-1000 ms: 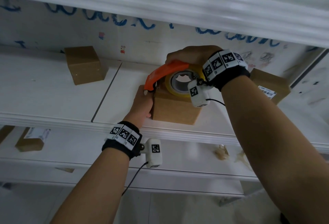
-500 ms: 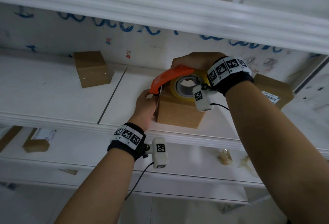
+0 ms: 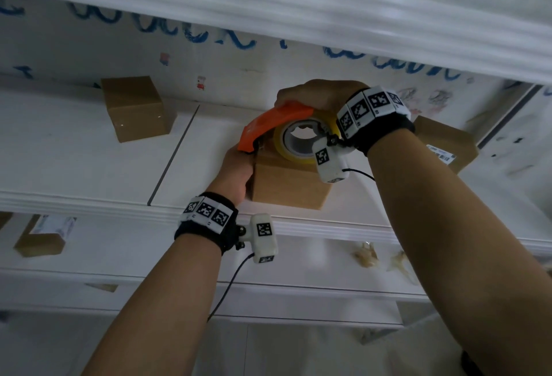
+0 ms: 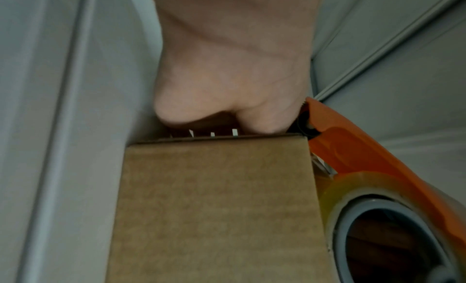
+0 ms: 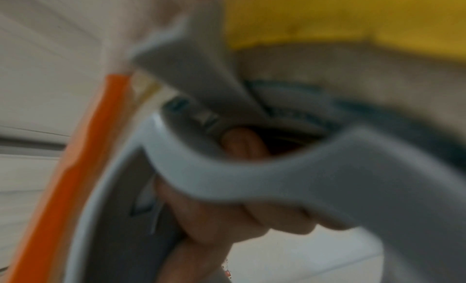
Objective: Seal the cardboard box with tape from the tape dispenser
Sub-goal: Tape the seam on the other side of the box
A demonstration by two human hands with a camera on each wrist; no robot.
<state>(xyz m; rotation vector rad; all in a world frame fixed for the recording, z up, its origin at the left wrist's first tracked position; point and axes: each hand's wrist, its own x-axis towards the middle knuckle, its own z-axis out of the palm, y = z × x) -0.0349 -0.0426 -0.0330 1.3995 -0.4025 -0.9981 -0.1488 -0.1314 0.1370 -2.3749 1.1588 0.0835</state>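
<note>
A small cardboard box [image 3: 286,184] stands near the front edge of the white middle shelf [image 3: 89,151]. On its top rests an orange tape dispenser [image 3: 268,125] with a yellowish tape roll [image 3: 301,140]. My right hand [image 3: 316,98] grips the dispenser from above, its nose at the box's top left edge. My left hand [image 3: 236,172] holds the box's left side just under that nose, with its fingers hidden. The left wrist view shows the left hand [image 4: 227,78] behind the box [image 4: 214,207], beside the dispenser [image 4: 353,147]. In the blurred right wrist view, fingers [image 5: 227,217] curl round the dispenser's grey frame [image 5: 277,177].
Another box [image 3: 134,107] sits at the shelf's back left, and a labelled box [image 3: 445,143] at the right. The upper shelf's edge [image 3: 298,17] hangs overhead. A labelled box [image 3: 41,235] and crumpled tape scraps [image 3: 366,253] lie on the lower shelf.
The head view has shifted slightly. Both hands and the dispenser keep nearly the same places on the box, the nose still at its top left edge.
</note>
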